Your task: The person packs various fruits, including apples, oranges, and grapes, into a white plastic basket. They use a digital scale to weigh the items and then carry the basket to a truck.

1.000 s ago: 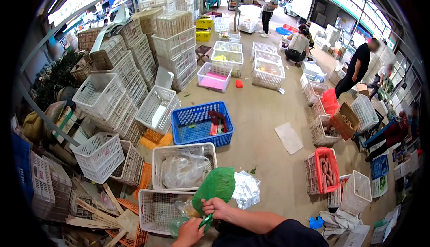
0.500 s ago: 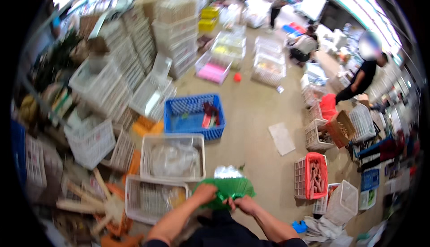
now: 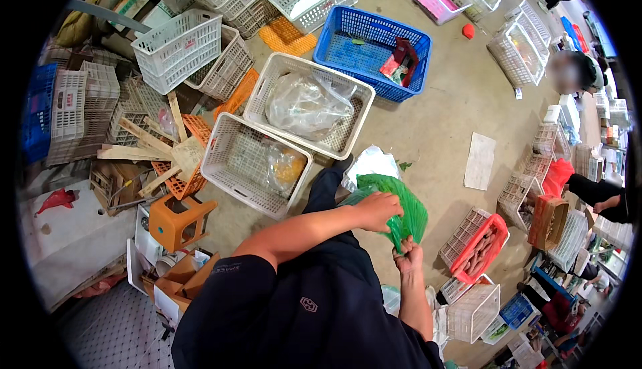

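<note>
A green plastic bag (image 3: 412, 210) hangs in front of my body, bunched and creased. My left hand (image 3: 380, 211) is closed on its near side, with the arm reaching across from the left. Lower and to the right, my right hand (image 3: 408, 257) pinches the bag's gathered end. What the bag contains, if anything, cannot be seen. Just beyond it on the floor lies a white plastic bag (image 3: 370, 166), partly covered by the green one, with a bit of green leaf beside it.
Left of me stand two pale crates (image 3: 231, 188) holding clear bags, and a blue crate (image 3: 374, 81) behind them. An orange stool (image 3: 175, 225) and broken wood lie further left. On the right are a red-lined crate (image 3: 487, 243), stacked crates and a person (image 3: 612, 202).
My view has turned and tilted downward, so the crates appear shifted and rotated. Both hands still hold the green bag, which was spread wide between them and is now more gathered, hanging down.
</note>
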Motion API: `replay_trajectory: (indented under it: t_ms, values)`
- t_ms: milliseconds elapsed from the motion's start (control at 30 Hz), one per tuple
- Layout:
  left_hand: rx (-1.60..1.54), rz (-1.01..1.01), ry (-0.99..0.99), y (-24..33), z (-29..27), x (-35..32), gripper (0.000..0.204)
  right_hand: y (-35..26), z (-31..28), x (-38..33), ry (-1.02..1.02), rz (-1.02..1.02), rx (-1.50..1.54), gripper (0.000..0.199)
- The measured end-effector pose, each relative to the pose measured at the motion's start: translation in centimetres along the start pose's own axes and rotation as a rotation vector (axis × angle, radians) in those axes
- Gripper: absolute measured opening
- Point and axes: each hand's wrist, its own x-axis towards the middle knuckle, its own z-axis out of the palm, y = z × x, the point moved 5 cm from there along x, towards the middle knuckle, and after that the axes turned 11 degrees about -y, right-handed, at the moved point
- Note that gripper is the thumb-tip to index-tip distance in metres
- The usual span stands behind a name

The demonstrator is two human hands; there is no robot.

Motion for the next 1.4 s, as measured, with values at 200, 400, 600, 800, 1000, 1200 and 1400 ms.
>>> replay_trajectory:
  t_ms: [200, 400, 600, 800, 1000, 1200, 1400]
  values:
    - [-0.155, -0.358, -0.128, -14.8, -0.2, 1.4, 0.051, -3.2, -4.0, 1.7, 0.329, -0.042, 0.175, 0.02]
    - [-0.299, -0.817, -0.082, -31.0, -3.6, -0.8, 0.053, -4.3, -8.9, 2.1, 0.551, 0.175, 0.012, 0.022]
    - [-0.679, -0.869, 0.125, -41.2, -5.1, 3.9, 0.073, -5.8, -11.5, 1.3, 0.568, 0.336, -0.128, 0.016]
    - [-0.919, -0.992, 0.422, -46.2, -6.3, 12.1, 0.091, -3.1, -15.2, 0.5, 0.6, 0.454, -0.241, 0.012]
    - [-0.833, -1.216, 0.579, -55.0, -3.8, 16.5, 0.101, -2.2, -17.5, 2.2, 0.555, 0.521, -0.254, 0.013]
    - [-0.413, -1.243, 0.383, -57.1, -6.7, 19.4, 0.039, -0.6, -21.8, 1.7, 0.631, 0.583, -0.309, 0.012]
    - [-0.628, -1.111, 0.1, -52.2, -2.0, 11.9, 0.029, -4.0, -23.0, -0.4, 0.779, 0.578, -0.41, 0.014]
